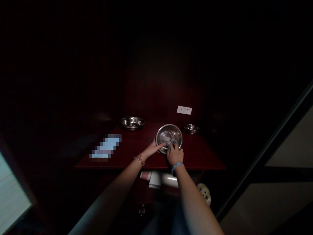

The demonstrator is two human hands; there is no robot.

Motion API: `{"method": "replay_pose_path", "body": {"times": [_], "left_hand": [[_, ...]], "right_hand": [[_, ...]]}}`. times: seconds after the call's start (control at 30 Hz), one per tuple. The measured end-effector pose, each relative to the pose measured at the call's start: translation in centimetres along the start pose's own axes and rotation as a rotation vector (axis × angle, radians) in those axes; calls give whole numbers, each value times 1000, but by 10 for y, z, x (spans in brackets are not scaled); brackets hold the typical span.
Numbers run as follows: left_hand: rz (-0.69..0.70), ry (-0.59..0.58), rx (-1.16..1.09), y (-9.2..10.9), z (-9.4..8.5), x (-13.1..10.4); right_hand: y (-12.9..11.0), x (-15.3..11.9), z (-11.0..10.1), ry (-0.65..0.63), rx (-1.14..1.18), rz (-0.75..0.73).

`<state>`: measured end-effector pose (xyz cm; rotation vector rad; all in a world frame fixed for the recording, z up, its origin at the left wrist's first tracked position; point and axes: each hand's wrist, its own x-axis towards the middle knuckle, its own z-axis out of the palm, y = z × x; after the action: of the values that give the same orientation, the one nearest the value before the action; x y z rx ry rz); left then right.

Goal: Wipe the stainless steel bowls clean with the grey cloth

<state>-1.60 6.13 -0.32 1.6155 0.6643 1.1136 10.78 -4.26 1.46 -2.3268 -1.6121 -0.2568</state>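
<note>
at the tilted bowl [168, 133], right hand [175, 155] curls over cloth [174, 142]

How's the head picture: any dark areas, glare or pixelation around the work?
Head view: surroundings mostly lost in black; head view: reflections on the metal bowl in the left hand; head view: dim cloth under the right hand, folds hard to read; head view: pixelated patch at left, contents unreadable.

No lettering, label, brand, number or sign can be read anywhere here.
</note>
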Motion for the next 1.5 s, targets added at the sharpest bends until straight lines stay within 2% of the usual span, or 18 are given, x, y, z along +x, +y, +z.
{"method": "replay_pose_path", "body": {"times": [0.1,0.27,0.4,0.6,0.8,0.93,1.07,1.13,1.4,1.5], "left_hand": [[-86,-54,7,2,0,-2],[-32,-121,14,-5,-1,2],[-12,-105,29,-12,-2,3],[-18,-121,62,-5,-1,1],[-29,-3,24,-4,0,-2],[-37,-40,33,-5,0,-1],[123,-57,48,-2,2,0],[155,-59,66,-3,1,1],[-17,-57,122,-13,-6,5],[-52,-21,59,-13,-6,6]], "right_hand": [[-4,-2,-1,1,-1,17],[-7,-3,-2,-15,-16,7],[-9,-2,-1,-31,12,0],[-17,-4,-1,-15,57,19],[-21,-5,1,-36,60,50],[-22,-7,1,13,70,53],[-22,-9,0,103,65,-4],[-22,-8,0,110,77,-45],[-17,0,-2,-15,194,-225],[-10,2,-3,-64,311,-371]]}}
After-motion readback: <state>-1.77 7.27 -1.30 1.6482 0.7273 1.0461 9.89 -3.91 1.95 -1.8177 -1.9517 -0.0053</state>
